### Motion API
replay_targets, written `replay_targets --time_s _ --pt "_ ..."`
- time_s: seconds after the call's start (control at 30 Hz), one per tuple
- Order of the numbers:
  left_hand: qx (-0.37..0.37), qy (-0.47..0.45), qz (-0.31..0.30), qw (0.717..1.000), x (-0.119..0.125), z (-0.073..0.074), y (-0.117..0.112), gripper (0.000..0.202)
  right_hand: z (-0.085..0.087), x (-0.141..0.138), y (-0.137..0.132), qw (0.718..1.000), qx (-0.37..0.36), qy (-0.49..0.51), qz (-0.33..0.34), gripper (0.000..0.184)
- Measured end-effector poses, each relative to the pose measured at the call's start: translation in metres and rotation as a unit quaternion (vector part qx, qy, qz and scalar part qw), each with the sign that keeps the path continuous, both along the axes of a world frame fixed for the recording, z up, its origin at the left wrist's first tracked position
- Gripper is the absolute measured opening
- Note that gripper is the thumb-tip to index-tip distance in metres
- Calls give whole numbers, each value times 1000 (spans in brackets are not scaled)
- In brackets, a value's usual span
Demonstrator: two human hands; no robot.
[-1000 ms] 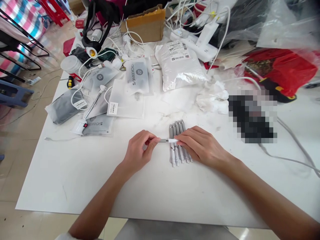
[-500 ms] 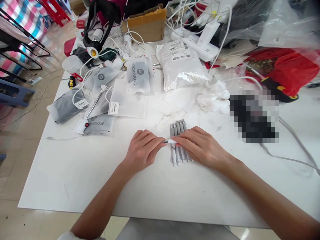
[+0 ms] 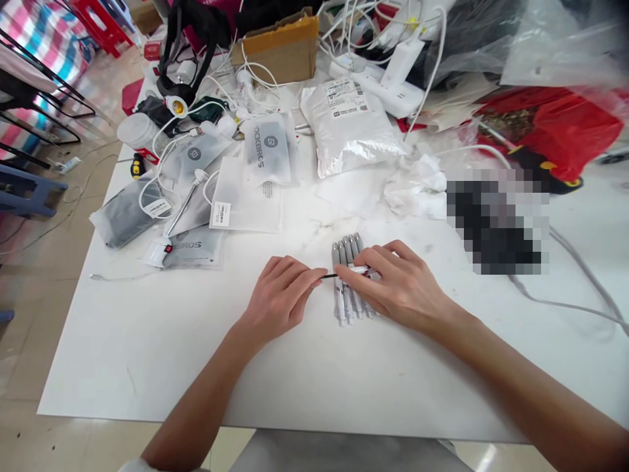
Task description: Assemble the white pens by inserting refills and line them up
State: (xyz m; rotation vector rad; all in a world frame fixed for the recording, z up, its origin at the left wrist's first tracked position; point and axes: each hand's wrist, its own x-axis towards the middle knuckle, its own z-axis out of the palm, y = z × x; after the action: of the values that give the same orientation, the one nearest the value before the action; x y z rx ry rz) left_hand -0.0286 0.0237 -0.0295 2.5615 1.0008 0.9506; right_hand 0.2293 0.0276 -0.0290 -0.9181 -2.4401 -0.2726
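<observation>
My left hand (image 3: 280, 295) is closed in a pinch on a thin dark pen refill (image 3: 329, 276), which points right toward my other hand. Fingers of my right hand (image 3: 403, 282) are closed around a white pen barrel (image 3: 360, 269), held crosswise and partly covered by the fingers. Whether the refill's right end sits inside the barrel cannot be made out. Beneath, several grey-and-white pens (image 3: 339, 298) lie side by side on the white table (image 3: 314, 380), tips away from me; my right hand hides part of the row.
Clear-bagged grey packages (image 3: 268, 151) and a cabled white lamp (image 3: 157, 251) lie at left. A white plastic parcel (image 3: 348, 131), cardboard box (image 3: 280, 49) and power strip (image 3: 393, 92) are at the back. Crumpled white tissue (image 3: 417, 187) and a pixelated dark object (image 3: 496, 223) are at right.
My right hand has shifted slightly right with the white barrel, and more of the dark refill shows between my hands. My left hand has barely moved, and the view has shifted slightly.
</observation>
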Motion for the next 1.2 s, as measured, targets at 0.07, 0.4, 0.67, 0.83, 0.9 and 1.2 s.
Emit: replay_targets --time_s 0.07,0.4,0.67,0.83,0.9,1.2 --pt "-6 -11 11 1000 -1 1 1 22 1 2 2 1000 -1 12 -18 23" --pt "-8 -32 45 998 -8 3 7 22 1 10 9 998 -21 51 -26 15" --pt "8 -8 21 1000 -6 0 5 24 0 7 6 999 -3 39 -9 23" --pt "46 -9 5 999 1 -4 2 19 0 -2 -1 998 -32 49 35 32" --pt "47 -15 3 999 4 -5 0 19 1 -5 -4 994 -58 71 53 28" --pt "47 -49 1 998 6 -2 -2 20 0 -4 -9 991 -83 67 78 39"
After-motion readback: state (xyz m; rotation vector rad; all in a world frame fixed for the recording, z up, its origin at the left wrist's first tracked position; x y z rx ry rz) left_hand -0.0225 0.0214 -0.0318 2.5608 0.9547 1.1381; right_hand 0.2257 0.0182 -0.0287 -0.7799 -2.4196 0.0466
